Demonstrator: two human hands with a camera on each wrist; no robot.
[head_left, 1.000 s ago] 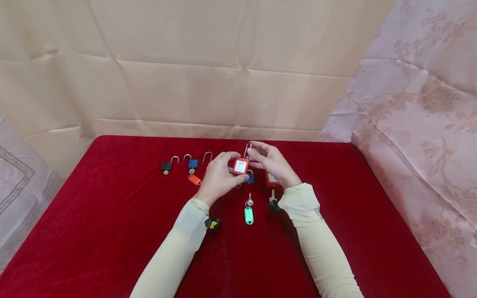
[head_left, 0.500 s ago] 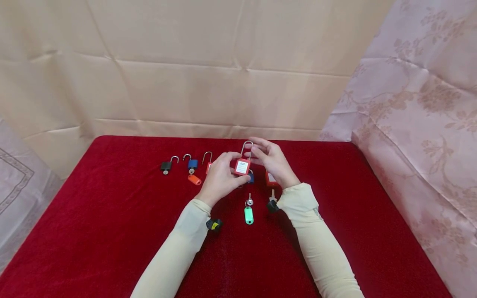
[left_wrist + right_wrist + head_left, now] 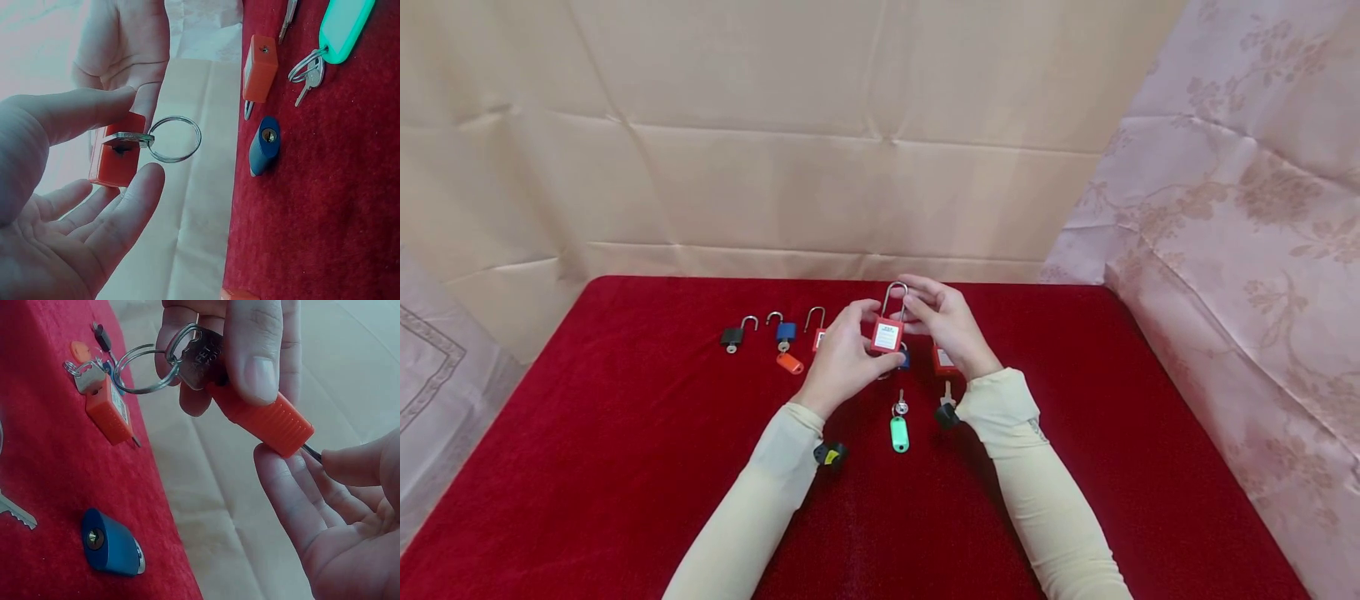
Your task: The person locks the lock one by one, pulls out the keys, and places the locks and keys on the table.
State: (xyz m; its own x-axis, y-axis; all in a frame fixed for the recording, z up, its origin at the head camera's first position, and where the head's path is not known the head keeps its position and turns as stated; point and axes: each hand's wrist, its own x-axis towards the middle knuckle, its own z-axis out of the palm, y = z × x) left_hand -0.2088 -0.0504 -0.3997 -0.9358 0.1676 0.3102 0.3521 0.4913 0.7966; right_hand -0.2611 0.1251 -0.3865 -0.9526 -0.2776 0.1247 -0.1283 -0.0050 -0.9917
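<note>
My left hand (image 3: 842, 354) grips a red padlock (image 3: 887, 334) by its body, white label toward the head camera. In the left wrist view a key (image 3: 128, 137) sits at the padlock's underside with a metal split ring (image 3: 199, 139) through it. The steel shackle points up. My right hand (image 3: 951, 325) pinches one leg of that shackle, its thumb in front and the other fingers behind. The right wrist view shows the right thumb (image 3: 353, 465) on the shackle, while the left thumb (image 3: 256, 369) presses the body near the key.
On the red cloth lie a black padlock (image 3: 732, 336), a blue padlock (image 3: 786, 332) with an orange tag (image 3: 790, 363), and a red padlock (image 3: 819, 339) partly hidden. Behind my hands are another blue padlock (image 3: 115, 547) and a red one (image 3: 943, 360). A key with green tag (image 3: 899, 434) lies nearer.
The held padlock has turned so its label and shackle face the head camera more squarely. My right fingers have spread a little behind the shackle; the last half second shows little movement.
</note>
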